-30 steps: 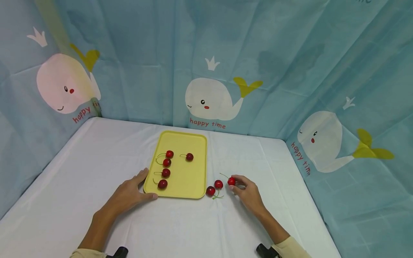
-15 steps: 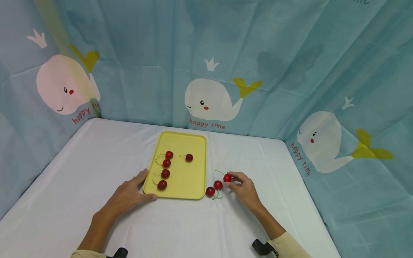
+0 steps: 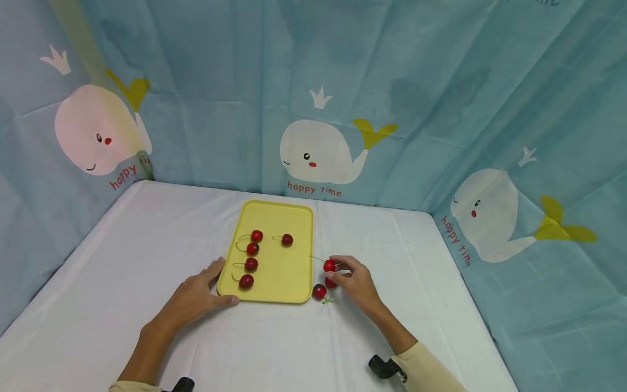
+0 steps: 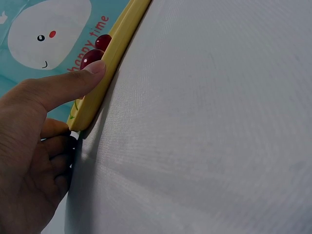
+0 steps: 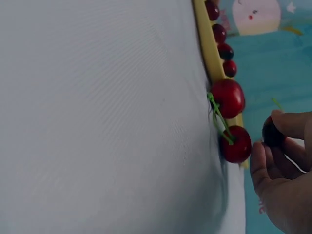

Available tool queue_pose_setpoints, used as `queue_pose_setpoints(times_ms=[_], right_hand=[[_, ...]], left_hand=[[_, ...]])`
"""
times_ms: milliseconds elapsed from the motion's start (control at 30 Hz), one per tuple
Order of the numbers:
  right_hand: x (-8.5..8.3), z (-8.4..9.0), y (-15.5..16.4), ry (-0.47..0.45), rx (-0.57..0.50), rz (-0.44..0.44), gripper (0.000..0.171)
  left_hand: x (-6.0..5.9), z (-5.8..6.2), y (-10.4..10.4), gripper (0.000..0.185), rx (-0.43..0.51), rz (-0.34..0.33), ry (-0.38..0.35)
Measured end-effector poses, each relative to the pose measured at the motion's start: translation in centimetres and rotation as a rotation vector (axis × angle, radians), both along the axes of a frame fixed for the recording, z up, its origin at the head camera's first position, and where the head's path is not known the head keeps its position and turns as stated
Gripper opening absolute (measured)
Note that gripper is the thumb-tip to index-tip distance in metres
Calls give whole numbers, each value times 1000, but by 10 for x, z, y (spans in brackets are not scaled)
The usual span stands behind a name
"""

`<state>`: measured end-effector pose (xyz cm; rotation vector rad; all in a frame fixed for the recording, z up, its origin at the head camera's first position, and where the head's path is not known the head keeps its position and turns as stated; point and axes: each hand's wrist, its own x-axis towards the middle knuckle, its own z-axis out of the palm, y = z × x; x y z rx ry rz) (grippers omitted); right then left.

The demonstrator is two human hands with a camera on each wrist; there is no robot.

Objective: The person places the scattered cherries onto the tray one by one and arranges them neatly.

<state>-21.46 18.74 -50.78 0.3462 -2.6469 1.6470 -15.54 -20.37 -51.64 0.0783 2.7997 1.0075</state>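
Right beside the yellow tray (image 3: 274,256), my right hand (image 3: 354,280) pinches a cherry (image 3: 329,265), now lifted closer to the tray's edge than a second ago. Left hand (image 3: 193,296) rests flat, steadying the tray's near corner; two cherries (image 3: 319,291) wait.

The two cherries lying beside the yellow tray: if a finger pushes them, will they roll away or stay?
The two cherries look round and glossy, so a push would probably roll them on the flat white cloth. Their green stems seem joined, which may make them swing together rather than roll far. The yellow tray close beside them would likely stop them on that side.
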Motion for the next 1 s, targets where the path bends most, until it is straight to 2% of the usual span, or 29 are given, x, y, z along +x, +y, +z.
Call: queue_pose_setpoints(times_ms=[267,600,833,1000], right_hand=[[-5,5,-18,-33,-28,31,40],[-11,14,-38,5,28,64,39],[-20,11,-53,37,44,81,37],[-24,10,-61,47,47,101,36]], left_hand=[[0,0,-1,123,-5,4,-3],[0,-2,-2,123,-6,1,16],[0,-2,0,123,-1,12,-13],[1,-2,0,123,0,9,-6]])
